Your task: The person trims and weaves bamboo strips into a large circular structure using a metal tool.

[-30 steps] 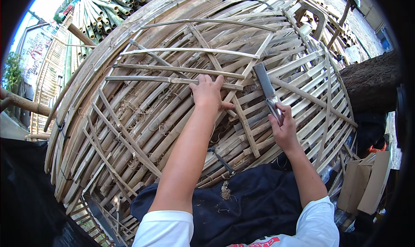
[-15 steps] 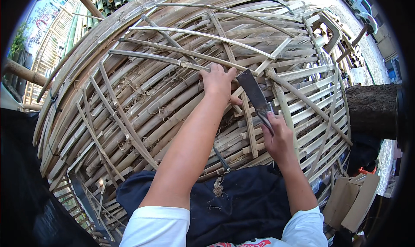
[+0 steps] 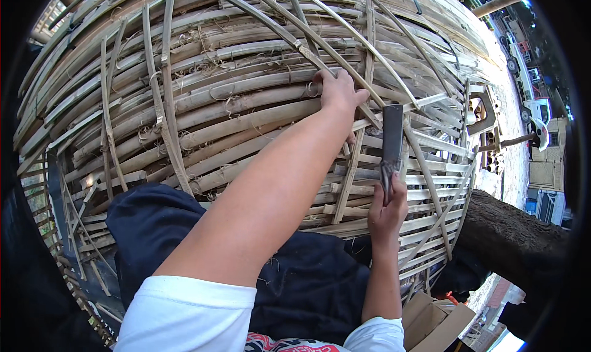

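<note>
My left hand [image 3: 340,96] is closed on a long split bamboo strip [image 3: 277,31], which slants from the upper left down to the right; its thumb side lies nearest the blade. In my right hand [image 3: 389,209] is a machete [image 3: 393,133], gripped by its handle. Its broad dark blade points away from me, nearly upright in the view, with the squared tip just right of the strip's near end. Other loose strips, among them a pale one [image 3: 357,37], lie slanting beside the held strip. Under both hands is a large stack of bamboo slats [image 3: 246,100].
Crossed slats form a lattice [image 3: 431,198] at the right. Beyond it lies a thick log [image 3: 511,220]. A cardboard box [image 3: 434,327] sits at lower right, dark cloth [image 3: 308,278] covers my lap, and a white truck [image 3: 535,109] stands far right.
My view has turned, so the stack appears rotated clockwise. The machete now stands more upright beside the strip's end. My left hand still grips the strip.
</note>
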Action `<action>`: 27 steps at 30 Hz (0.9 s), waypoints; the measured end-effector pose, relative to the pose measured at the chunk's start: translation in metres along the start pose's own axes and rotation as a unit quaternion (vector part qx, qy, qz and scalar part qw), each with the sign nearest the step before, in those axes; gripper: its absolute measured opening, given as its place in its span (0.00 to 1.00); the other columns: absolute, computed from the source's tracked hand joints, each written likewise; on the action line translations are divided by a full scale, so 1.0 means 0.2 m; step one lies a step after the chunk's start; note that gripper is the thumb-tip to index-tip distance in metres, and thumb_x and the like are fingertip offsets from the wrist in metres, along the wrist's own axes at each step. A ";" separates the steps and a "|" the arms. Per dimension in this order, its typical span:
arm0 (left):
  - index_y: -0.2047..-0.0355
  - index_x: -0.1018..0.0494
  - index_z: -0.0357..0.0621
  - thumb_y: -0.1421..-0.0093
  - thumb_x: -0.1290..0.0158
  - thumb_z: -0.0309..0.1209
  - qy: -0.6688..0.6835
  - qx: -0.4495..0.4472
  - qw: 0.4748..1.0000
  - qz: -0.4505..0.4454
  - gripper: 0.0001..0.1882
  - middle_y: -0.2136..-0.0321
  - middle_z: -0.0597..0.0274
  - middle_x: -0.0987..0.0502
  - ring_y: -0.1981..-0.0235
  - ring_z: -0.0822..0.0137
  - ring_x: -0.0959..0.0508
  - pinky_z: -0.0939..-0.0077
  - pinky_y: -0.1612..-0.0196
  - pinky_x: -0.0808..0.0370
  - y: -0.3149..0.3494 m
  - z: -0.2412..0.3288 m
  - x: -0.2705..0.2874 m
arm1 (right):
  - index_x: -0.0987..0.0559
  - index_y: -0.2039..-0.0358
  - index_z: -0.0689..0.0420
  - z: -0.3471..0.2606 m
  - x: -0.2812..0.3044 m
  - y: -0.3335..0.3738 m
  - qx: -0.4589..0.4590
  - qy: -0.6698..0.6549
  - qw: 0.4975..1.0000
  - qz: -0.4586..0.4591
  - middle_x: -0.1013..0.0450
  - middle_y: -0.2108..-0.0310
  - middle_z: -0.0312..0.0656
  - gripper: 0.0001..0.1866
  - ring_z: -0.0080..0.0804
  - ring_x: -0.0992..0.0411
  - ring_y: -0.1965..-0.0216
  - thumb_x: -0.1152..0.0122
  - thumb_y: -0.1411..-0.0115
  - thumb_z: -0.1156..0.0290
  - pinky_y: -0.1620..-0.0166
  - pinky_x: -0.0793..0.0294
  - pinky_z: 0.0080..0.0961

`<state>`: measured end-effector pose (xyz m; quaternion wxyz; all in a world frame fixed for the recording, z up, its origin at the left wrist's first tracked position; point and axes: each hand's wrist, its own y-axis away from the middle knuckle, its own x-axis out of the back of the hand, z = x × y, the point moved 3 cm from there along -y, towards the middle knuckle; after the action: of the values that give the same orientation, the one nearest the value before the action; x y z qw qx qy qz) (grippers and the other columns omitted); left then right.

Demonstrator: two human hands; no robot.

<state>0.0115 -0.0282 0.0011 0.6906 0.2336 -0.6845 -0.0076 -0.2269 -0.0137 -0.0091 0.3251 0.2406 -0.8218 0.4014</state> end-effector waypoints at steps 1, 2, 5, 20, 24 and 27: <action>0.33 0.41 0.64 0.64 0.33 0.71 -0.010 -0.005 1.000 0.015 0.59 0.40 0.57 0.31 0.36 0.55 0.37 0.40 0.42 0.34 0.00 0.00 0.00 | 0.28 0.50 0.60 0.00 0.02 0.03 0.035 -0.055 0.997 0.046 0.26 0.61 0.56 0.15 0.58 0.25 0.64 0.39 0.36 0.75 0.63 0.25 0.45; 0.33 0.41 0.64 0.64 0.33 0.71 -0.006 -0.001 1.000 0.014 0.59 0.40 0.57 0.31 0.36 0.55 0.37 0.40 0.42 0.34 -0.01 -0.01 0.01 | 0.28 0.50 0.60 0.01 0.01 0.01 0.037 -0.057 0.997 0.042 0.26 0.61 0.56 0.15 0.58 0.25 0.64 0.39 0.36 0.75 0.63 0.25 0.45; 0.32 0.42 0.71 0.65 0.30 0.68 0.005 0.021 1.000 -0.015 0.60 0.39 0.60 0.33 0.36 0.54 0.38 0.35 0.48 0.32 -0.03 -0.01 -0.01 | 0.32 0.46 0.58 0.06 -0.06 -0.03 -0.064 0.083 0.988 -0.114 0.26 0.63 0.56 0.19 0.55 0.24 0.66 0.39 0.36 0.78 0.65 0.25 0.44; 0.35 0.39 0.64 0.63 0.34 0.70 0.006 0.014 1.000 -0.013 0.57 0.42 0.58 0.31 0.37 0.55 0.37 0.41 0.47 0.32 0.01 -0.02 0.01 | 0.35 0.47 0.63 0.04 -0.05 -0.02 -0.108 0.079 0.978 -0.163 0.26 0.56 0.64 0.17 0.60 0.24 0.57 0.42 0.32 0.74 0.52 0.25 0.45; 0.36 0.38 0.64 0.65 0.33 0.71 0.007 0.003 1.000 0.008 0.58 0.41 0.58 0.31 0.36 0.55 0.37 0.41 0.46 0.33 -0.01 -0.02 0.02 | 0.35 0.41 0.59 0.09 -0.08 -0.03 -0.069 0.133 0.979 -0.139 0.28 0.62 0.60 0.24 0.61 0.26 0.65 0.41 0.36 0.80 0.65 0.26 0.48; 0.35 0.40 0.65 0.65 0.34 0.72 -0.004 0.005 1.000 0.003 0.59 0.42 0.58 0.31 0.37 0.56 0.37 0.42 0.47 0.31 -0.01 -0.02 0.00 | 0.33 0.43 0.59 -0.03 -0.04 -0.04 0.008 0.034 0.999 -0.041 0.27 0.61 0.59 0.21 0.61 0.26 0.65 0.41 0.35 0.77 0.63 0.25 0.46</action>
<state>0.0161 -0.0284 0.0008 0.6866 0.2346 -0.6881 -0.0030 -0.2133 -0.0117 -0.0082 0.3670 0.2633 -0.7965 0.4021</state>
